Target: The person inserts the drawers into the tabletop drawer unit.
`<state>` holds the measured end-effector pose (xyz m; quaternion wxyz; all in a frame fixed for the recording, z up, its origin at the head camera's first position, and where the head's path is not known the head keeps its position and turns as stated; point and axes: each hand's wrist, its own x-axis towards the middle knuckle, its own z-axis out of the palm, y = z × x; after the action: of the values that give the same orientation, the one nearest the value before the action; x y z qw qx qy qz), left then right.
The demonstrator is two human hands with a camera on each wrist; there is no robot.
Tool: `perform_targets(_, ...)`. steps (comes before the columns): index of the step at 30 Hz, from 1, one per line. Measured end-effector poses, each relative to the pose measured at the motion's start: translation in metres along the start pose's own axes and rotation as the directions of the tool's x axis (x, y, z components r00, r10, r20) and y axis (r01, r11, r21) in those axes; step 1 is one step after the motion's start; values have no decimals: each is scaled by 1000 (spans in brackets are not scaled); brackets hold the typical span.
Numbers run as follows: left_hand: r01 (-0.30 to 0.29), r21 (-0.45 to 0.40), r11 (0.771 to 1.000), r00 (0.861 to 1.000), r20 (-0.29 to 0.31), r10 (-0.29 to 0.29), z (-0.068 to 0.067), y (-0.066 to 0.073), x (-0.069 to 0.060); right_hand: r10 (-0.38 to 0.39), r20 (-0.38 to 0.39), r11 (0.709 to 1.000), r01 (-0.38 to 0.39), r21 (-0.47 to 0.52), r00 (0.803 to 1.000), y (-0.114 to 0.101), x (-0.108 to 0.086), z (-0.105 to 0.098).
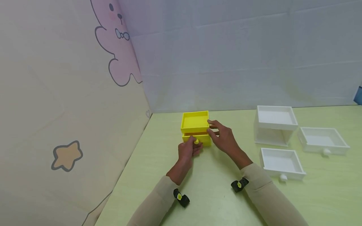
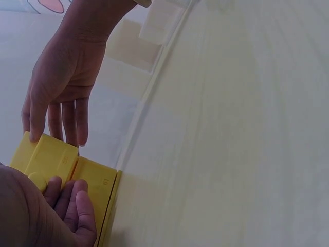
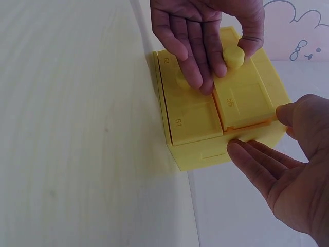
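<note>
A small yellow drawer cabinet (image 1: 195, 121) with a shallow tray top stands near the back of the table. Its upper drawer (image 3: 248, 100) juts out slightly, with a dark gap above its front. My left hand (image 1: 185, 152) pinches that drawer's round knob (image 3: 234, 57) between thumb and fingers; its other fingers hang in front of the lower drawer (image 3: 195, 116). At the cabinet's right side is my right hand (image 1: 224, 138), one digit at the top edge and other fairly straight fingers (image 3: 252, 162) against the side wall.
To the right stands a white cabinet shell (image 1: 275, 126) with an open front. Two white drawers with knobs lie apart from it, one drawer (image 1: 282, 161) in front and another drawer (image 1: 323, 138) to its right. A pale curtain (image 1: 240, 62) hangs behind the table.
</note>
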<state>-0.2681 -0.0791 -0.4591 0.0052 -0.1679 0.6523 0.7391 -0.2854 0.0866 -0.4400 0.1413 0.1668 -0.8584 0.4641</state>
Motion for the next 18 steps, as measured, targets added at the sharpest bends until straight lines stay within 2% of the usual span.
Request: perform_targets(18, -15, 10, 1000, 1000, 0, 15, 0, -1, 0, 11, 6, 1000, -11, 0, 1000, -3, -1, -1)
